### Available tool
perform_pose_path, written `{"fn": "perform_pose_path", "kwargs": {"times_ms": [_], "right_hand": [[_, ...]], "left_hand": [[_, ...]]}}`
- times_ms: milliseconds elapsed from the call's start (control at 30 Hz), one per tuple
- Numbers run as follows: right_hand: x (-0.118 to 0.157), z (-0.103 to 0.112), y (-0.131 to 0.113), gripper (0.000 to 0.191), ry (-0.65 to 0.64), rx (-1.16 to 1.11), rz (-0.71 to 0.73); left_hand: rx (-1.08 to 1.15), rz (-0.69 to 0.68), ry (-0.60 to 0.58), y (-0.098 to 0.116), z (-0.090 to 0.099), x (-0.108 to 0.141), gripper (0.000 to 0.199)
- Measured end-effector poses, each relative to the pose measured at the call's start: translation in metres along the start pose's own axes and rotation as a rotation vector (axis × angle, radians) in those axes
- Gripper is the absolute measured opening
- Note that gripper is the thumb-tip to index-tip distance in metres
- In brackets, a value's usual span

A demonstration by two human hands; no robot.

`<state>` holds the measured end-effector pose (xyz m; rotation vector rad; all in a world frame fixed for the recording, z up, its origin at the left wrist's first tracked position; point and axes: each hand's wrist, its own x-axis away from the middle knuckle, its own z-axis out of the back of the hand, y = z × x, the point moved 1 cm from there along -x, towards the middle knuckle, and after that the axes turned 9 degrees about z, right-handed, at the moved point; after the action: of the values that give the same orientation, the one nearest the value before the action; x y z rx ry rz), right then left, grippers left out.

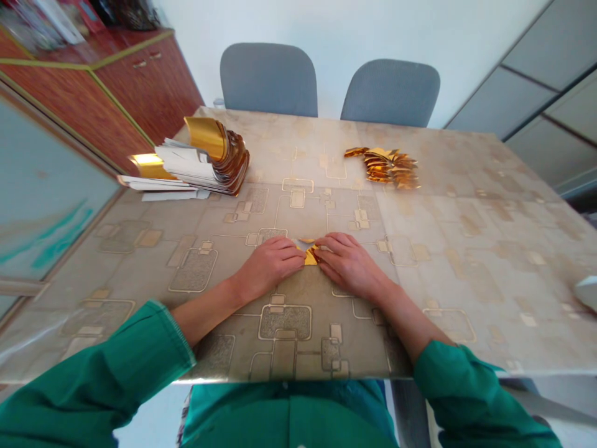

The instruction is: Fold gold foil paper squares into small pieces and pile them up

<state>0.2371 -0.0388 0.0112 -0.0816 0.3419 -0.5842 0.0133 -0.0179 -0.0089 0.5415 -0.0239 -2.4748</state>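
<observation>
**Patterned table by a white wall, with a gold paper piece between two hands**

At the far left stands a glazed panel with teal marks, beside a red-brown cabinet with packets on top; they are too blurred to read. On the left of the table, toward the back, lies a loose stack of gold and white sheets, some curling upward. Two grey chairs stand beyond the far edge.

Near the middle of the front half, the left hand reaches in from its side, its fingers drawn together on the left end of the gold paper piece. The paper lies directly between the hands, low against the tabletop; its long axis cannot be told, as fingertips cover both ends. The right hand is clamped on the opposite end, so neither hand is nearer: both touch it.

Farther back and to the right sits a cluster of folded gold pieces, well apart from the hands. At the right edge a white object is cut off by the frame. No brand, label or writing can be read anywhere.
</observation>
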Motion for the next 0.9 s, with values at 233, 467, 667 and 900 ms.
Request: {"fn": "perform_pose_path", "kwargs": {"times_ms": [233,467,667,900], "right_hand": [[0.0,-0.011,0.005,0.018,0.075,-0.077,-0.095],[-0.004,-0.017,0.0,0.015,0.094,-0.026,-0.191],[-0.004,-0.017,-0.003,0.02,0.107,-0.001,-0.227],[-0.005,-0.019,-0.006,0.026,0.104,0.074,-0.226]], "left_hand": [[-0.057,0.0,-0.019,0.005,0.005,0.006,0.026],[-0.211,0.117,-0.07,0.028,0.014,0.008,0.015],[-0.275,0.12,-0.062,0.035,0.015,0.009,0.017],[-0.298,0.2,-0.007,0.039,0.016,0.015,0.02]]}}
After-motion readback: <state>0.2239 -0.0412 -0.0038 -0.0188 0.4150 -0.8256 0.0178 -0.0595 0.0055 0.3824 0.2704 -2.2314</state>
